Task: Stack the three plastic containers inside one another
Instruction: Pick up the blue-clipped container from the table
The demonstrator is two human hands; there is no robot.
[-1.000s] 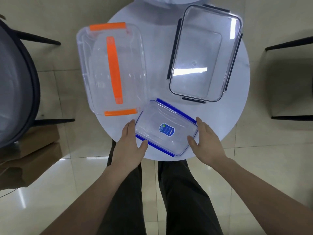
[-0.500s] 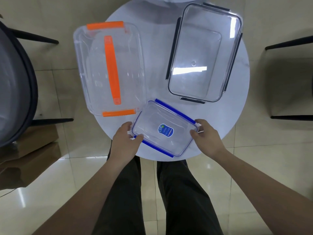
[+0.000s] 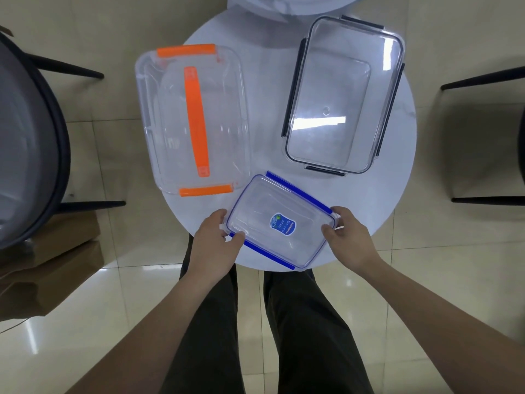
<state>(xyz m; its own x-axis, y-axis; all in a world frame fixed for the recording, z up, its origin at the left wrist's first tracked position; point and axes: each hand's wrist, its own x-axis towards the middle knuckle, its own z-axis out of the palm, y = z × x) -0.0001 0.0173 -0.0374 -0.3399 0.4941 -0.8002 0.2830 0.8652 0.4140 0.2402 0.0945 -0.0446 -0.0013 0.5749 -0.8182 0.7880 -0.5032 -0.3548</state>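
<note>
A small clear container with blue clips and a blue label lies at the near edge of the round white table. My left hand grips its left short end, thumb on the rim. My right hand grips its right short end. A larger clear container with orange clips and an orange handle sits at the left, partly over the table's edge. A clear container with black clips stands at the back right.
A dark chair stands to the left, with brown cardboard on the floor beside it. Another chair's black legs show at the right. A white object sits at the table's far edge. My legs are below the table.
Both hands went from lying flat beside the blue-clipped container to closing on its two short ends. The container has shifted slightly.
</note>
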